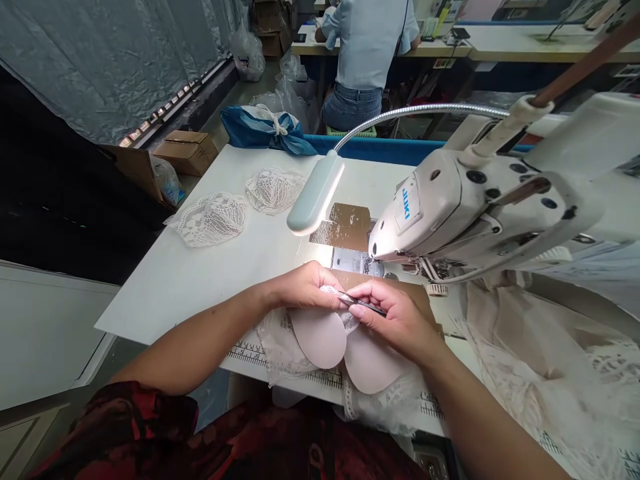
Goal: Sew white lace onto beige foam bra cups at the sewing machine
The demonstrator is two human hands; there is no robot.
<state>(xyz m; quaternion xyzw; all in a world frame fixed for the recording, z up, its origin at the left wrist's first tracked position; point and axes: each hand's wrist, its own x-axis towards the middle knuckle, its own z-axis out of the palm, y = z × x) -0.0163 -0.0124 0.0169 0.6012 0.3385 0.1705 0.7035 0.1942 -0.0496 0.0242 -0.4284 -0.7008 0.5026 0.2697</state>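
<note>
A lace bra (320, 337) with two smooth pale cups lies at the front edge of the white sewing table, its lace spreading out below. My left hand (310, 287) is closed, pinching a white lace edge of the bra between thumb and fingers. Close against it, my right hand (390, 310) grips a small dark metal tool (367, 306), possibly thread snips or tweezers. The tool's tip meets the lace at my left fingertips. Just beyond both hands is the needle plate (350, 260) of a white JUKI sewing machine (425, 207).
A lit lamp (316, 193) on a bendable neck hangs over the table. Two lace cups (213, 219) lie at the left. Cream lace fabric (540, 340) is heaped at the right. A blue cloth bundle (267, 130) sits at the back edge. A person (367, 53) sits at another table ahead.
</note>
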